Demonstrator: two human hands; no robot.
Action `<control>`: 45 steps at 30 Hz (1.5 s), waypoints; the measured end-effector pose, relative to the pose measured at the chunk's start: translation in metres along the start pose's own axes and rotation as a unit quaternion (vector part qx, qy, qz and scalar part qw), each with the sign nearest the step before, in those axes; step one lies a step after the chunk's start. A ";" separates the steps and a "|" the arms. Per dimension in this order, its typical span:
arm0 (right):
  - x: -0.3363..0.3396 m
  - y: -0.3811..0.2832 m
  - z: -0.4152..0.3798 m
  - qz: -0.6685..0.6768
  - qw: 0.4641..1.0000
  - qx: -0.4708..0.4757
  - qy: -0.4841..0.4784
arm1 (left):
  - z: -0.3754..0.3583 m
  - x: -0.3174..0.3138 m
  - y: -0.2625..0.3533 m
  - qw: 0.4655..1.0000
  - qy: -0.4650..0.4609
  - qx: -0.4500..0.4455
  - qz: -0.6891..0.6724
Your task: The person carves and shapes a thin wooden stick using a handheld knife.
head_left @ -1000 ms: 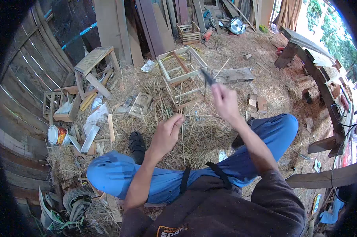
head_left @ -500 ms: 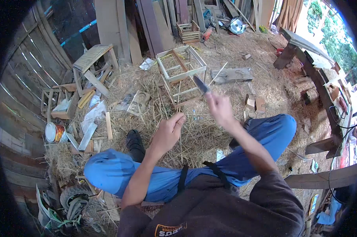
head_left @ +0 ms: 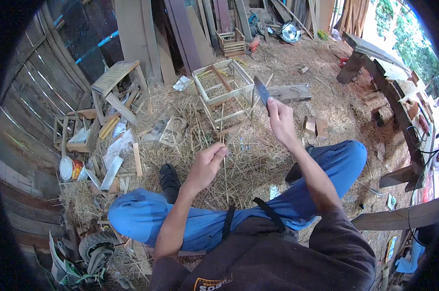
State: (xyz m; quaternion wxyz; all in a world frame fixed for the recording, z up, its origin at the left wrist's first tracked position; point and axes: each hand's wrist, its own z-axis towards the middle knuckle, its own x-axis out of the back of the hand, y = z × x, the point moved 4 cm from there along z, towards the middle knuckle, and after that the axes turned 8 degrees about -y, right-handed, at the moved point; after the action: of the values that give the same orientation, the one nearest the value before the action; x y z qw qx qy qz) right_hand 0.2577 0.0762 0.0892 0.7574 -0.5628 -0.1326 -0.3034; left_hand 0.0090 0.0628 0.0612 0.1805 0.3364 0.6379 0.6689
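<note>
My left hand [head_left: 208, 167] is closed, thumb pressed on the curled fingers, above the straw-covered floor between my legs. What it grips is too thin to make out. My right hand [head_left: 282, 121] is wrapped round the handle of a knife [head_left: 262, 91], whose dark blade points up and to the left. A thin pale stick [head_left: 268, 82] shows beside the blade; its lower end cannot be followed. Just beyond both hands stands an open frame of light wooden strips [head_left: 229, 96], with one brown bar across its top.
A small wooden stool [head_left: 115, 77] and a paint can [head_left: 70, 168] are at the left. A thick plank [head_left: 289, 92] lies behind the knife. At the back are a slatted crate [head_left: 231, 44] and a circular saw [head_left: 289, 33]. A long bench [head_left: 389, 80] runs along the right.
My right hand has moved right and slightly up with the knife, whose blade now points more upward. My left hand has dropped slightly and stays closed. The view has shifted a little.
</note>
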 end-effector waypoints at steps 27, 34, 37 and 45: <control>-0.018 -0.006 -0.014 -0.011 0.997 -0.017 -0.068 | 0.005 -0.003 0.001 0.998 -0.001 0.005 -0.069; -0.016 -0.010 -0.007 -0.016 0.996 -0.040 -0.074 | 0.005 -0.001 0.003 0.999 0.013 0.002 -0.052; -0.044 -0.021 -0.039 0.006 0.990 -0.017 -0.137 | 0.008 -0.006 -0.006 0.999 0.010 -0.002 -0.030; -0.040 -0.035 -0.042 -0.040 0.986 0.036 -0.155 | 0.008 -0.007 0.000 0.997 0.033 -0.021 0.061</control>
State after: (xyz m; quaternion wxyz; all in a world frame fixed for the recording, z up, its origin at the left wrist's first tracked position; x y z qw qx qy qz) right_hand 0.1988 0.0426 0.0805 0.7347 -0.5698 -0.2816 -0.2374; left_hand 0.0194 0.0634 0.0590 0.1253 0.3486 0.6077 0.7024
